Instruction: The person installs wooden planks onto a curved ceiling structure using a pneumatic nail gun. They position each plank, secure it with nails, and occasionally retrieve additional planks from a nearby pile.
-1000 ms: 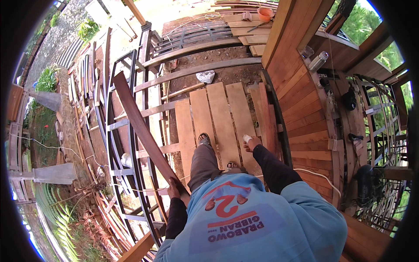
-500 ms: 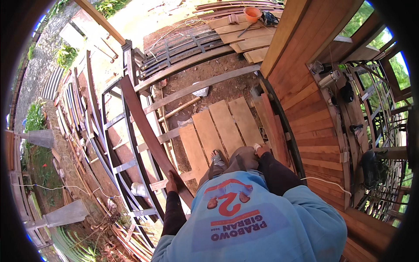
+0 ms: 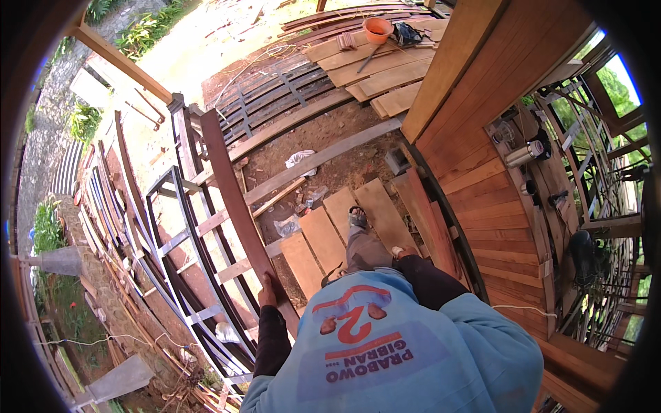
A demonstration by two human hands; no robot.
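A long, dark reddish-brown plank (image 3: pixel 235 196) slants along my left side, its far end close to a dark post. My left hand (image 3: pixel 267 292) grips the plank's near part, fingers wrapped over its edge. In front of my right thigh is my right hand (image 3: pixel 407 252), its fingers curled together. Something small and whitish shows at those fingertips, too small to name. Below my hands, several light-brown boards (image 3: pixel 323 237) lie side by side across the beams, and my sandalled foot (image 3: pixel 357 219) rests on them.
Bare joists (image 3: pixel 323 160) cross over soil with gaps between them. A black metal frame (image 3: pixel 180 234) stands left of the plank. On the right rises a wooden plank wall (image 3: pixel 475 206) with a shelf holding a flask (image 3: pixel 523 154). An orange bucket (image 3: pixel 377 30) sits on far boards.
My foot has stepped forward onto the light boards. The dark plank has come forward with my left hand and stands more in line ahead. My right hand stays by my thigh.
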